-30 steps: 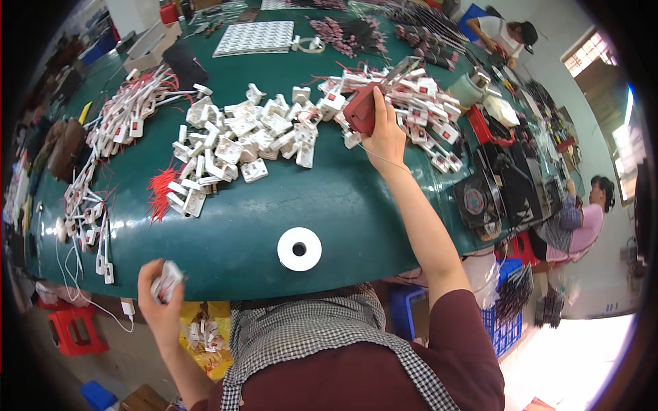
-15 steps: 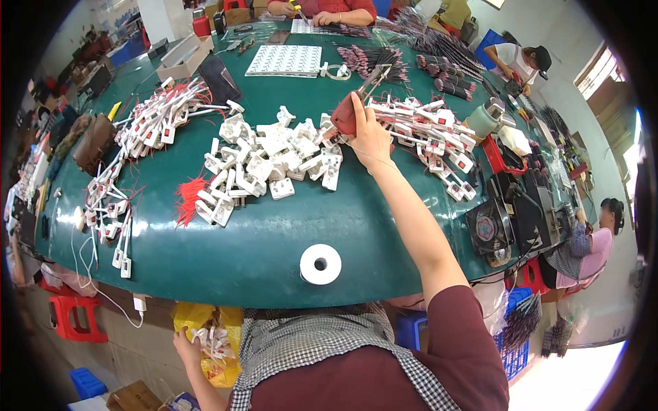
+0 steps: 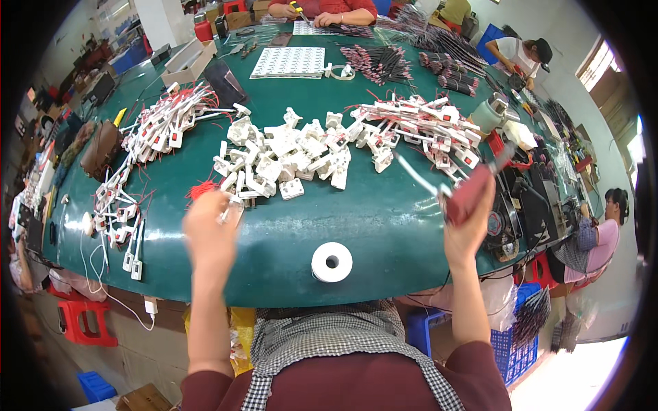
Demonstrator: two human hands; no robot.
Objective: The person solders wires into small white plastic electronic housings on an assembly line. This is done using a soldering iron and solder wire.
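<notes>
My right hand (image 3: 466, 229) is raised over the right part of the table, closed round a dark red hand tool (image 3: 473, 195) with a metal end pointing up and right. Motion blurs the tool, so its exact kind is unclear. A thin white stick-like piece (image 3: 416, 174) juts leftward beside it; whether the hand holds it too I cannot tell. My left hand (image 3: 211, 229) is blurred at the near left edge of a heap of white plastic parts (image 3: 281, 154). A white piece shows by its fingertips, next to red wires (image 3: 200, 189); its grip cannot be made out.
A white roll (image 3: 332, 262) stands near the table's front edge. White parts with red wires are piled left (image 3: 161, 127) and right (image 3: 432, 123). Farther back lie a white sheet of small parts (image 3: 288, 62) and bundled dark wires (image 3: 377, 63). Other people work around the table.
My left hand has come up from the yellow bag below the table to the heap. My right hand has drawn back and right with the red tool, away from the right-hand pile.
</notes>
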